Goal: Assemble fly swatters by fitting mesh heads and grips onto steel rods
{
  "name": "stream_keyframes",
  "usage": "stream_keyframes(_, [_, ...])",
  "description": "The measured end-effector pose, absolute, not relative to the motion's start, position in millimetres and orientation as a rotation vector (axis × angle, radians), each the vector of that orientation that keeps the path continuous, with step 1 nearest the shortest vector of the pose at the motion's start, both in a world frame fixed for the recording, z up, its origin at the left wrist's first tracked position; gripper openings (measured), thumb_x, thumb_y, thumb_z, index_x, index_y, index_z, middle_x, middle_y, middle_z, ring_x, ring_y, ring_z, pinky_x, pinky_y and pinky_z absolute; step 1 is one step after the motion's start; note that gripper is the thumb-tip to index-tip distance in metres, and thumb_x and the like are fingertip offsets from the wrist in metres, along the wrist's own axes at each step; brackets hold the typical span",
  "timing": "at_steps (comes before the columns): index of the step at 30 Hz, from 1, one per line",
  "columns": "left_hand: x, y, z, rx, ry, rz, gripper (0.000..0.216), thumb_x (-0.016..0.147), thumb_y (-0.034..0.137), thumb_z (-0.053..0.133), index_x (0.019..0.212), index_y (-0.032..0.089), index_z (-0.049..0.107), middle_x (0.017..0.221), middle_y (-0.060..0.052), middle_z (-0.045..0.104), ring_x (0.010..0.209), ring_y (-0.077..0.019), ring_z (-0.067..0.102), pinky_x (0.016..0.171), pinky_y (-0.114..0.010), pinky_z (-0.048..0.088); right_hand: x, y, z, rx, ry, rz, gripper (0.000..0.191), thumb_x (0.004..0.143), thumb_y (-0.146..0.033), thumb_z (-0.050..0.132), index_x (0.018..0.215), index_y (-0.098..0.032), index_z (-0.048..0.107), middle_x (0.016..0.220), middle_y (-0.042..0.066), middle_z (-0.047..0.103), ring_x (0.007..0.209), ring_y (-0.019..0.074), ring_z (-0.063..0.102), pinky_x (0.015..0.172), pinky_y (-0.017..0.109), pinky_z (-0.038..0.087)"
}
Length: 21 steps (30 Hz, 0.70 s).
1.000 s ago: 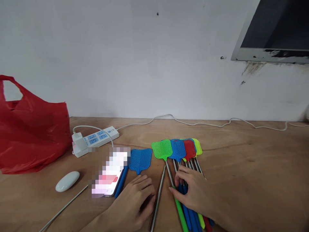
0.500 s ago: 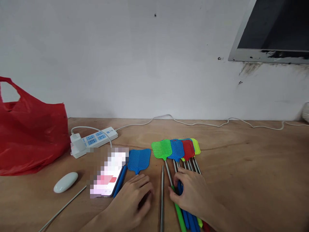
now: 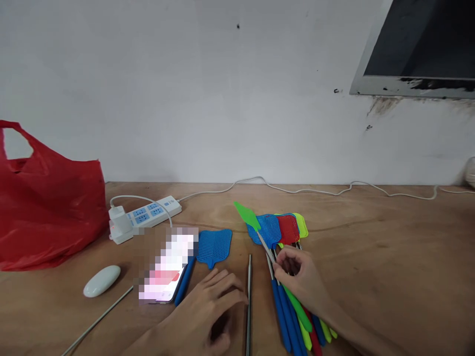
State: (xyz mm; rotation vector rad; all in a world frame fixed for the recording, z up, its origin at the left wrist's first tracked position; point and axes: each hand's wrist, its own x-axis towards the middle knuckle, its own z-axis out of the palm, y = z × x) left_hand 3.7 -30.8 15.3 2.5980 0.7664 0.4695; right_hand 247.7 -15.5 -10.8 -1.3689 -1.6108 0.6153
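**Green swatter tipped up out of the row**

Since a second ago the green swatter [image 3: 247, 216] has come up off the bench [image 3: 371, 257]. Its mesh head, then flat beside the others, now stands on edge above the row of swatters [image 3: 287, 228], and its green handle lies slanted across their blue handles. The right hand [image 3: 302, 284] has gone from lying on the handles to pinching. Its grip is closed, thumb and fingertips on the thin steel shaft just below the head. The left hand [image 3: 213, 311] has barely moved: palm down, fingers loosely curled, holding nothing, fingertips just beside a loose steel rod [image 3: 249, 296]. A separate blue swatter head [image 3: 214, 245] lies near it, beside a phone [image 3: 166, 272].

I judge the swatter very light, with a floppy mesh and a shaft that is stiff but smooth and likely to roll in a pinch. From my seat I would sooner take hold on the plastic handle, or on the shaft close to the head, where it is held now.
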Motion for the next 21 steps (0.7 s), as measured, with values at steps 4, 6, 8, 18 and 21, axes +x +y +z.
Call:
stream_keyframes(4, [3,-32,16,2.586,0.713,0.429,0.053,0.058,0.001,0.052,0.105,0.026,0.055,0.113,-0.003,0.061,0.101,-0.0245,0.056,0.097,-0.041,0.044,251,-13,-15,-1.34,-1.521,0.739,0.019,0.074,-0.027,0.062,0.06,-0.021,0.051,0.054,-0.006,0.039,0.052,0.0123,0.038,0.049,0.025,0.028])
stream_keyframes(6, [2,-32,16,2.593,0.696,0.421,0.056,0.059,0.002,0.052,0.11,0.027,0.055,0.12,-0.003,0.061,0.107,-0.0249,0.057,0.102,-0.042,0.043,249,-13,-15,-1.323,-1.494,0.77,0.019,0.074,-0.029,0.063,0.06,-0.021,0.051,0.054,-0.006,0.039,0.052,0.0123,0.037,0.049,0.025,0.028])
stream_keyframes(8, [3,-33,18,2.602,0.683,0.414,0.058,0.06,0.003,0.052,0.113,0.027,0.055,0.126,-0.004,0.06,0.113,-0.0254,0.057,0.105,-0.043,0.042,247,-13,-13,-1.305,-1.464,0.801,0.021,0.073,-0.031,0.064,0.059,-0.021,0.052,0.053,-0.006,0.039,0.051,0.012,0.037,0.049,0.025,0.028])
stream_keyframes(18, [6,-30,18,2.704,0.463,0.26,0.076,0.075,0.014,0.057,0.147,0.027,0.039,0.153,-0.003,0.046,0.142,-0.0266,0.04,0.12,-0.048,0.029,248,-13,-3,-1.231,-1.327,0.929,0.034,0.075,-0.046,0.067,0.06,-0.02,0.052,0.057,-0.004,0.045,0.054,0.0121,0.041,0.05,0.024,0.033])
stream_keyframes(21, [7,-31,13,2.735,0.487,0.277,0.07,0.083,0.022,0.06,0.149,0.029,0.038,0.155,-0.002,0.044,0.143,-0.0271,0.038,0.12,-0.05,0.027,248,-13,-4,-1.212,-1.317,0.944,0.035,0.077,-0.047,0.067,0.06,-0.02,0.053,0.058,-0.004,0.047,0.055,0.0125,0.043,0.051,0.024,0.036])
